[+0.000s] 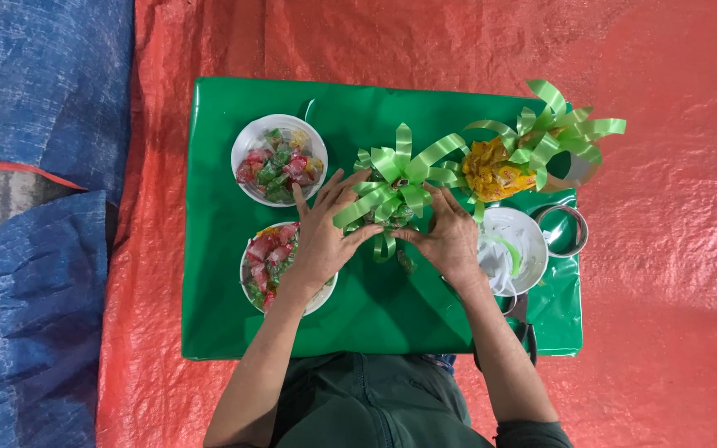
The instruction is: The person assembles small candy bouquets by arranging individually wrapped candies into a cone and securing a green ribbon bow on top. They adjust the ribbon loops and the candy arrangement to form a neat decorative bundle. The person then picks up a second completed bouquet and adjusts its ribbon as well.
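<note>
On a low table covered in shiny green wrap (217, 307), my left hand (325, 236) and my right hand (450, 236) cup a small candy bundle topped with a light green ribbon bow (396, 182) from both sides. The fingers of both hands press against its sides under the ribbon loops. The body of the bundle is mostly hidden by the bow and my fingers. To the right lies a second piece, a yellow-orange bundle (495, 170) with its own green ribbon bow (553, 133).
Two white bowls of red and green wrapped candies (280, 162) (271, 257) stand at the left. A white bowl with ribbon scraps (512, 245) and a tape roll (562, 231) sit at the right; scissors (524, 332) lie by my right forearm. Orange and blue tarps cover the floor.
</note>
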